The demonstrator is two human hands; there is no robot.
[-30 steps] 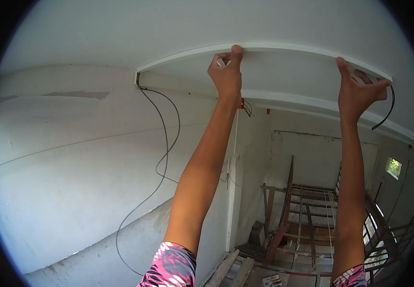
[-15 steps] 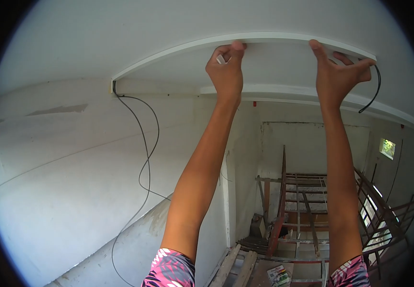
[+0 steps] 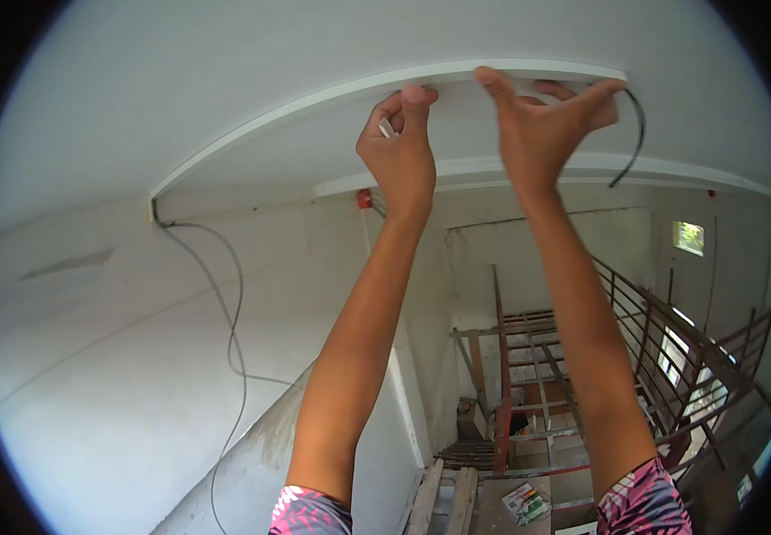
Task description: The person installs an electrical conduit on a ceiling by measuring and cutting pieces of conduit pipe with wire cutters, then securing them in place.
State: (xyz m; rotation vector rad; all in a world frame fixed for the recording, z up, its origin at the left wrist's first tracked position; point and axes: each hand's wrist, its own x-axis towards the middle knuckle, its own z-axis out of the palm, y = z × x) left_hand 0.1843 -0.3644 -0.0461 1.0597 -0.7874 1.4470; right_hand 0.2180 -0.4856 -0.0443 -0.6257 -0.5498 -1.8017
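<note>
The left hand's point(image 3: 399, 156) fingers are curled, pinching a small white piece point(image 3: 386, 129), with the thumb tip pressed up under the one white strip point(image 3: 270, 120) that runs along the ceiling point(image 3: 314, 45). The right hand point(image 3: 541, 125) is spread wide, its thumb and fingertips against the strip's far end. One black cable point(image 3: 639, 125) curls out there and a second stretch point(image 3: 236, 330) hangs down the wall; the two hands are closer together than half a second ago.
</note>
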